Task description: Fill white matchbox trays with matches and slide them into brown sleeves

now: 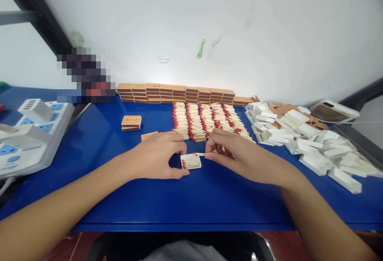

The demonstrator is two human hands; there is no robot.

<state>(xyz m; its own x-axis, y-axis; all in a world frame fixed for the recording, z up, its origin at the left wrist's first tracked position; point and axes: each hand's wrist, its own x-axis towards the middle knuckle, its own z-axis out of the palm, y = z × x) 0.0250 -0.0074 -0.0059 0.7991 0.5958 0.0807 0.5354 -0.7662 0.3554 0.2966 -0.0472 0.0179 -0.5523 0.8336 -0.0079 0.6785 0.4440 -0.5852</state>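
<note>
A small white matchbox tray (198, 161) lies on the blue table with red-headed matches along its lower side. My left hand (160, 153) curls around its left end, thumb at the near side and index finger at the far side. At the tray's far right corner, my right hand (230, 153) pinches one or a few matches (200, 154), their red heads over the tray. Just beyond my hands, loose matches (199, 121) lie in several rows, partly hidden by my right hand. An orange matchbox cover (149, 136) shows behind my left hand.
Stacked orange matchboxes (176, 93) line the wall. Two more matchboxes (131, 122) sit stacked at left. A heap of white trays (317, 145) and orange covers (285, 109) spreads at right near a white device (335, 110). A power strip (61, 133) with plugs occupies the left.
</note>
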